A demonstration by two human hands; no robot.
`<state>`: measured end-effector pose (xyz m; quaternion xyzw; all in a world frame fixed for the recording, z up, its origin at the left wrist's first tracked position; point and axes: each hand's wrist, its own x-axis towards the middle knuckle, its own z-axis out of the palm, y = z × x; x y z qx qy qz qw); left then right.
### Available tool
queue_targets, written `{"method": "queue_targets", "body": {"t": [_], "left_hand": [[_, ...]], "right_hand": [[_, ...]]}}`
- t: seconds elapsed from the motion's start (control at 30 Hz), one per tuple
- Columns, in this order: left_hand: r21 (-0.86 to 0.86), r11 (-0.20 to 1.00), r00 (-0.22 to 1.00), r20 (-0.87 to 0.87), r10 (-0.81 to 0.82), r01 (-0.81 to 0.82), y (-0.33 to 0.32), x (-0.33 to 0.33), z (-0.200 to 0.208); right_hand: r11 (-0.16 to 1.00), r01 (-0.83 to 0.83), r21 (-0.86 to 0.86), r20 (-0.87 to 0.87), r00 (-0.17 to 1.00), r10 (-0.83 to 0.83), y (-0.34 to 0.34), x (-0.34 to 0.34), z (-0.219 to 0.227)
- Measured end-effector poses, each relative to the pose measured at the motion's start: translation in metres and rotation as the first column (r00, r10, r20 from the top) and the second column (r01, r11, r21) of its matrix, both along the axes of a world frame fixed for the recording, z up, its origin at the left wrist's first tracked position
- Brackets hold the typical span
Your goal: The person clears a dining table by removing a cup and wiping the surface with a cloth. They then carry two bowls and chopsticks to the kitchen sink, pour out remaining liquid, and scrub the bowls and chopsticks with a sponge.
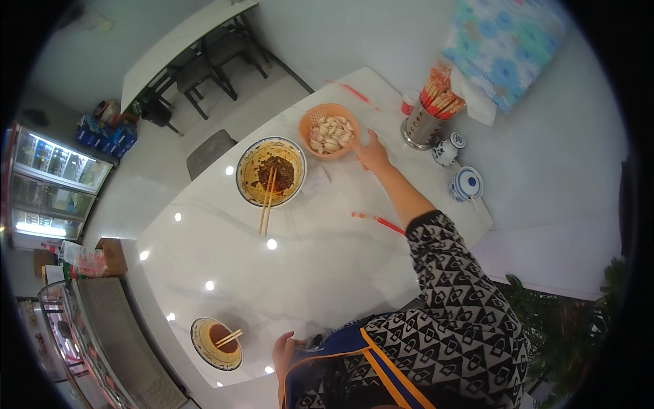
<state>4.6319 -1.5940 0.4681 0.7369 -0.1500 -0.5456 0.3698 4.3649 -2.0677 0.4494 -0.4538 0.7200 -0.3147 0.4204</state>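
Observation:
My right arm, in a black and white patterned sleeve, reaches across the marbled white table [320, 259]. My right hand [372, 153] is at the right rim of an orange plastic basket [306, 142], its fingers closed on the edge. Unpeeled garlic cloves [332, 134] fill much of this basket. Left of it stands a large patterned bowl [246, 178] with dark sauce remains and wooden chopsticks [268, 198]. Low in the view, my left hand [283, 351] hangs by the table's near edge, fingers loosely apart and partly hidden, with nothing visible in it.
Near the left corner sits a second bowl [201, 334] with reddish broth and chopsticks. Red chopstick wrappers [388, 223] lie on the table. Along the wall stand a metal holder [419, 131] of wrapped chopsticks, a red-white cup [409, 102] and blue-white jars [466, 183]. A grey chair [209, 151] is beyond.

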Motion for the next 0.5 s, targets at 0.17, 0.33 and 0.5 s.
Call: {"method": "queue_targets", "body": {"t": [0.17, 0.33, 0.5], "left_hand": [[0.023, 0.995, 0.995, 0.011, 0.095, -0.095, 0.004, -0.003, 0.007], [-0.032, 0.996, 0.997, -0.02, 0.077, -0.078, -0.003, -0.005, 0.006], [0.019, 0.998, 0.997, -0.049, 0.057, -0.057, -0.009, -0.004, 0.003]], "right_hand": [[0.994, -0.086, 0.061, 0.064, 0.995, 0.082, -0.029, 0.009, -0.007], [0.997, 0.068, -0.041, -0.13, 0.989, -0.073, -0.017, -0.058, -0.021], [0.992, 0.097, -0.081, 0.098, 0.991, -0.089, 0.037, -0.124, -0.019]]}}
